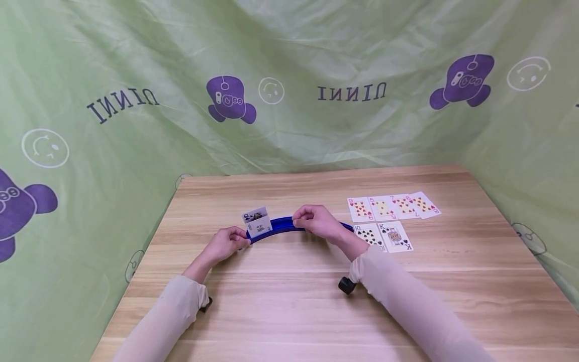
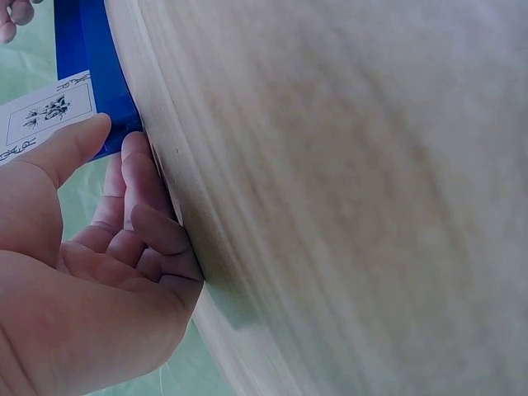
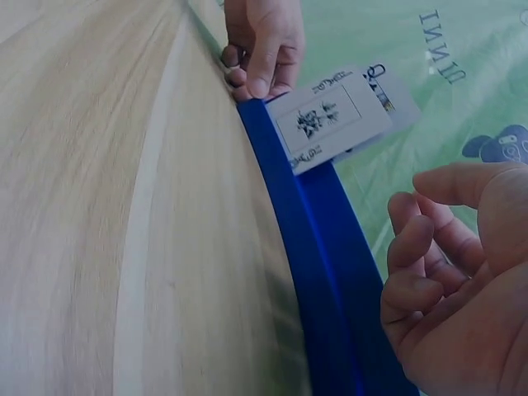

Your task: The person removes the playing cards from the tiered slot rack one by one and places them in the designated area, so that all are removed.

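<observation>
A blue curved card holder (image 1: 281,225) lies on the table. At its left end two playing cards stand in the slot: a joker (image 3: 320,121) in front and a queen (image 1: 255,215) behind, partly hidden. My left hand (image 1: 227,243) pinches that end, its thumb (image 2: 82,142) over the blue rim close to the joker. Above the holder's middle hovers my right hand (image 1: 320,222), fingers loosely bent and thumb near the index fingertip. Nothing shows between those fingers in the right wrist view. My right hand and forearm cover part of the holder's right half.
Face-up cards lie right of the holder. The back row has a nine (image 1: 360,209), a five (image 1: 382,207), a seven (image 1: 401,204) and an eight (image 1: 422,203). In front lie a ten (image 1: 368,235) and a king (image 1: 395,236). Green cloth (image 1: 289,136) hangs behind the wooden table (image 1: 280,311).
</observation>
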### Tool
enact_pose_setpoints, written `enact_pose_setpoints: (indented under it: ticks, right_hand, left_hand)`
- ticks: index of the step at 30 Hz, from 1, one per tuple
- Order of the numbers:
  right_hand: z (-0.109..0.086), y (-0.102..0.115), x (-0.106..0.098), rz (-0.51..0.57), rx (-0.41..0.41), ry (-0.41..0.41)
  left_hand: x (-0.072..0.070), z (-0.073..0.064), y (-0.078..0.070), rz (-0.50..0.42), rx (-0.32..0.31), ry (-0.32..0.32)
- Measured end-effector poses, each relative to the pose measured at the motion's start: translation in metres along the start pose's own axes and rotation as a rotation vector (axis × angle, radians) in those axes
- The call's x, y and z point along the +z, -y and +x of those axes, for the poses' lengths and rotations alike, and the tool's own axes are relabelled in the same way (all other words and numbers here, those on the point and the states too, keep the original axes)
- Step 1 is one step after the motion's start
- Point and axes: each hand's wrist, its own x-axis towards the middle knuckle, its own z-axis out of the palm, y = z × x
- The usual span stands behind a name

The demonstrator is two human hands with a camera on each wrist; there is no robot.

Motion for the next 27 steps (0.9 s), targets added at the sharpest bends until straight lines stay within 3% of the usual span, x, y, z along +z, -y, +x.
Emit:
enact_pose_setpoints:
  ticks: [15, 27]
  right_hand:
    - [0.011, 0.006, 0.026, -0.033, -0.035, -0.011]
    - [0.018, 0.007, 0.044, 0.011, -0.027, -0.034]
  left_hand:
    - [-0.001, 0.0, -0.001, -0.007, 0.005, 0.001]
    - [0.0, 0.0, -0.001, -0.014, 0.001, 0.004]
